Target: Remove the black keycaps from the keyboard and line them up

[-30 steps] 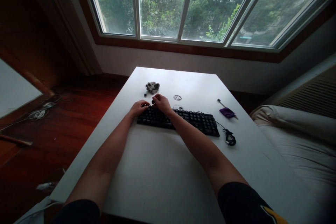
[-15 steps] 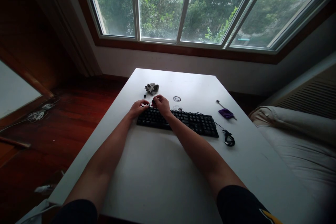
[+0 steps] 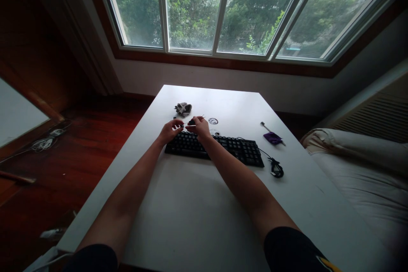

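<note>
A black keyboard [image 3: 237, 148] lies on the white table [image 3: 191, 204], with both hands over its far left part. My right hand [image 3: 202, 128] is closed on a small dark-handled tool with thin wire ends, which looks like a keycap puller [image 3: 191, 122]. Its wire points towards my left hand [image 3: 169, 131], whose thumb and fingers pinch a tiny dark piece, seemingly a keycap [image 3: 182, 126]. Behind the left fingers, another small black keycap [image 3: 174, 117] is partly hidden on the table.
A crumpled grey cloth [image 3: 183, 109] lies beyond the hands. Clear round pieces [image 3: 213, 121] sit behind the keyboard. To the right are a brush [image 3: 266, 126], a purple cloth [image 3: 273, 138] and the coiled keyboard cable [image 3: 276, 169]. A covered sofa or bed [image 3: 347, 174] adjoins the table's right side.
My right hand has shifted slightly right and turned, so the puller's wire ends show more clearly. The left hand stays pinched near the same spot. The view has moved a little.
</note>
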The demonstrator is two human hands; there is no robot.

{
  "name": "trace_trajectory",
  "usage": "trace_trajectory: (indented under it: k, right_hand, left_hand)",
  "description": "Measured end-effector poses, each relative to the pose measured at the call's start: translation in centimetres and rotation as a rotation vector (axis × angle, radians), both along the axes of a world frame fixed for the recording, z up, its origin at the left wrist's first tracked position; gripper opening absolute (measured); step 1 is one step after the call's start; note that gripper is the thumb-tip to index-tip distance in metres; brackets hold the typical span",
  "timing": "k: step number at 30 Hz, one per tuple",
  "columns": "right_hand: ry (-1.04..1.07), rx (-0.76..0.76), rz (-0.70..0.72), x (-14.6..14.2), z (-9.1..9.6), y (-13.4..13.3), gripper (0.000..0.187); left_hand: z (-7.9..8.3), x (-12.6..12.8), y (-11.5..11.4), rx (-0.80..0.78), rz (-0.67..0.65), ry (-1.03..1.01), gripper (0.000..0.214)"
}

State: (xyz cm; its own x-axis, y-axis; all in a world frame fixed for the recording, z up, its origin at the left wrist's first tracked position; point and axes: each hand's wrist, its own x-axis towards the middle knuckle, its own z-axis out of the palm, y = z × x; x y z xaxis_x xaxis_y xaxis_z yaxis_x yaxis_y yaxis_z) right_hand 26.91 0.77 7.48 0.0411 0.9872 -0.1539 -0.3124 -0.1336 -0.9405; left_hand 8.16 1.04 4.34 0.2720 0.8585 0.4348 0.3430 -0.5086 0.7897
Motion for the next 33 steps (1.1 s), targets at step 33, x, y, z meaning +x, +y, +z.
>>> trace_trajectory:
  k: [33]
  right_hand:
    - [-0.160,0.282,-0.068,-1.7,-1.7,-0.1,0.015]
  left_hand:
    - [1.0,1.1,-1.1,0.178,0.176,0.122,0.019]
